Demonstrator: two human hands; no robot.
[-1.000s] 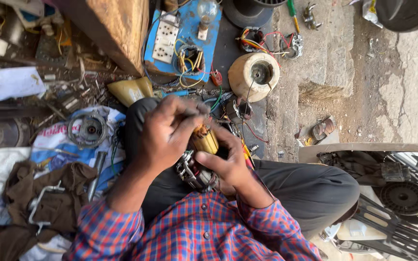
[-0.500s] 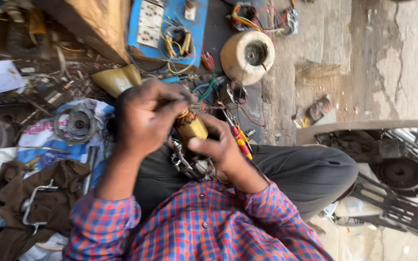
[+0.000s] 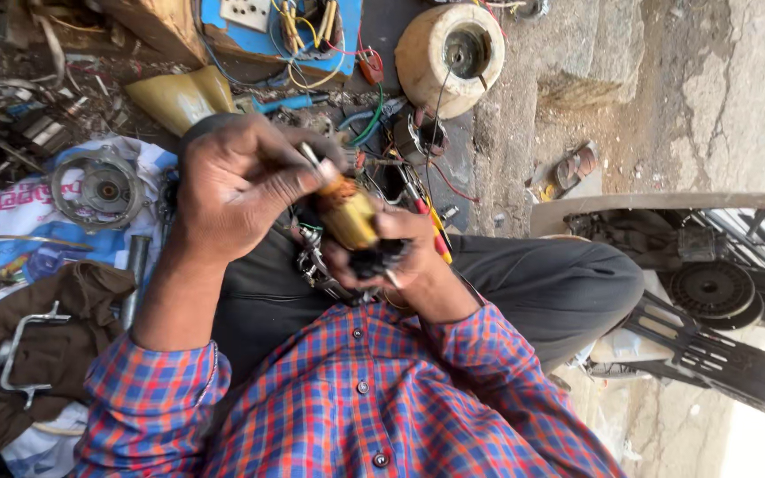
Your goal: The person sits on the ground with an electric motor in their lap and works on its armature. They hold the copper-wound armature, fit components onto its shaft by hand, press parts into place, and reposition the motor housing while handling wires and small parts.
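Both my hands hold a small motor armature (image 3: 347, 215) with a brass-yellow core, copper windings and a thin steel shaft. My left hand (image 3: 232, 190) pinches the shaft end at the top. My right hand (image 3: 391, 252) grips the dark lower end of the armature from below. The part sits tilted over my lap, above my dark trousers (image 3: 542, 283). A wire frame piece (image 3: 316, 265) lies on my lap just under the hands. My checked red and blue shirt sleeves fill the bottom of the view.
A blue switchboard (image 3: 281, 22) with wires lies ahead, with a round cream motor housing (image 3: 449, 57) to its right. A yellow funnel-shaped piece (image 3: 179, 93) and a round metal end cover (image 3: 104, 190) on printed cloth lie left. A black fan base (image 3: 719, 301) stands right.
The camera has shifted so the hands sit higher and larger in view. Both hands keep hold of the armature, which has tilted a little in the grip.
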